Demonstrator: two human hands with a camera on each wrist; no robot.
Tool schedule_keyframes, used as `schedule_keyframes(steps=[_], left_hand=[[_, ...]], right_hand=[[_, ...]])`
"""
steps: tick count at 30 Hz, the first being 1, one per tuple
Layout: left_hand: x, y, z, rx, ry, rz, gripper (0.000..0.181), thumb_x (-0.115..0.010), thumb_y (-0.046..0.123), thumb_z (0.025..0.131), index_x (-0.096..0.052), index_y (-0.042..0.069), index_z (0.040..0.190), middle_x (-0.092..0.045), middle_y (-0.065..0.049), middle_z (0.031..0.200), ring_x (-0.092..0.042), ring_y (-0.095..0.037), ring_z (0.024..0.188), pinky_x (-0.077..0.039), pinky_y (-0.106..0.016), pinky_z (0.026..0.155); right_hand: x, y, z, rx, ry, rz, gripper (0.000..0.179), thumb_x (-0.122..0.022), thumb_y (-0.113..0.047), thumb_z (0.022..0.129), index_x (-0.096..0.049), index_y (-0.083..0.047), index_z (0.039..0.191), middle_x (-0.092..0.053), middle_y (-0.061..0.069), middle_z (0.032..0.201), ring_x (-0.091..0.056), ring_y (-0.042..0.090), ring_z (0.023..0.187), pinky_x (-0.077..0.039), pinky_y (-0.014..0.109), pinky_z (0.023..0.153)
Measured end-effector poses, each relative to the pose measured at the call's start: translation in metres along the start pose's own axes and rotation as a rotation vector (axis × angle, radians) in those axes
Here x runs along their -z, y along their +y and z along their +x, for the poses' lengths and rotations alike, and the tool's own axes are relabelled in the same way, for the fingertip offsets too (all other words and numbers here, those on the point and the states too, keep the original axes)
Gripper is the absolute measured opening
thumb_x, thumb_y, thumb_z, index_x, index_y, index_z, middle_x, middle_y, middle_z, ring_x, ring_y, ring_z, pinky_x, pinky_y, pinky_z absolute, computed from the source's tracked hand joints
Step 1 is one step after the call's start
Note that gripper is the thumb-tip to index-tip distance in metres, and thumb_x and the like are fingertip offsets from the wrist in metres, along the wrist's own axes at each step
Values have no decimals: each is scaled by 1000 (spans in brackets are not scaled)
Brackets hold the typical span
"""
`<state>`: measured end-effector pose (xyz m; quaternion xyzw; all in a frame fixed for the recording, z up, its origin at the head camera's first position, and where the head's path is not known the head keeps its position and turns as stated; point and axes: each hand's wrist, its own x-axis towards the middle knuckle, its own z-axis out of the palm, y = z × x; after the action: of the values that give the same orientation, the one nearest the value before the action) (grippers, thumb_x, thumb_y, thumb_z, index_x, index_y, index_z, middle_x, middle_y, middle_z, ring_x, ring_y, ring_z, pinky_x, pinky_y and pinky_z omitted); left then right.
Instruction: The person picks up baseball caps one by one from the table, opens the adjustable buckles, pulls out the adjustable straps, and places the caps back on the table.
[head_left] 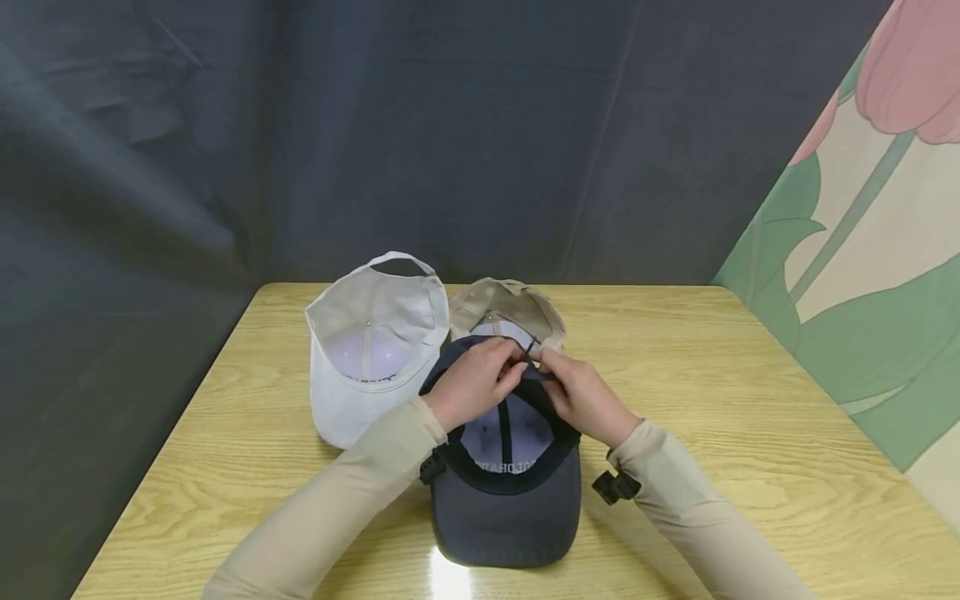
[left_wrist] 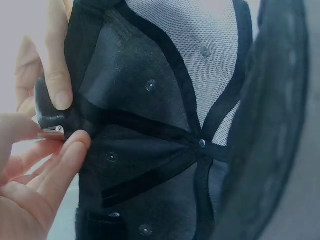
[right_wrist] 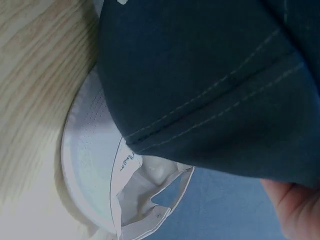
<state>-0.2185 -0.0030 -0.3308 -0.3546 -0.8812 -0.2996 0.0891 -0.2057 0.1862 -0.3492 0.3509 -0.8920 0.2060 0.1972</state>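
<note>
The dark cap (head_left: 506, 529) faces opening-up before the beige cap (head_left: 472, 304) on the desk (head_left: 675, 350), its strap (left_wrist: 44, 102) pinched from 2 sides by left hand (head_left: 477, 379) and right hand (head_left: 588, 396), likely to steady the buckle (left_wrist: 54, 132).

Soft light is spreading over the worktop (head_left: 697, 358), one white glare patch shining near the head view's bottom edge.
The left-wrist view is washing out at its left, the dark cap (left_wrist: 145, 126) blurring along the right; the right-wrist view is rendering it dim, perhaps slightly out of focus.
</note>
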Motion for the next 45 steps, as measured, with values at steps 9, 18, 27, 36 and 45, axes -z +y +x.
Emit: schedule_keyframes(steps=[9,18,27,36,45], left_hand=[[6,-1,-1,54,10,-178,19,-60,23,91,-65,10,104,-63,-6,101,-65,-15,86,-52,-21,75],[2,2,-2,-5,98,33,16,-58,23,92,-68,11,98,-61,-3,91,-59,-10,75,-49,-20,65],[-2,2,-3,-189,246,254,13,-58,18,92,-67,10,88,-61,-5,88,-59,-12,71,-49,-22,60],[-9,2,-4,-150,292,181,12,-56,12,90,-64,7,83,-62,-6,84,-59,-14,69,-49,-23,60],[-10,1,-1,-68,253,22,11,-55,10,89,-62,8,81,-57,-5,77,-52,-13,67,-44,-22,61]], right_hand=[[2,-1,-1,8,11,23,27,-58,6,84,-56,-5,109,-64,6,81,-59,12,68,-46,26,59],[-2,0,-1,84,39,-24,22,-62,9,80,-49,-7,85,-51,0,71,-46,8,62,-37,21,56],[-3,0,-2,102,60,1,22,-62,7,81,-47,-8,83,-49,-1,69,-44,7,60,-35,19,55],[-7,1,-3,122,108,-5,22,-63,10,79,-53,-5,92,-62,5,80,-58,12,67,-46,25,58],[-10,5,-5,142,138,-5,26,-63,12,78,-54,-4,96,-63,6,84,-57,11,68,-47,26,59]])
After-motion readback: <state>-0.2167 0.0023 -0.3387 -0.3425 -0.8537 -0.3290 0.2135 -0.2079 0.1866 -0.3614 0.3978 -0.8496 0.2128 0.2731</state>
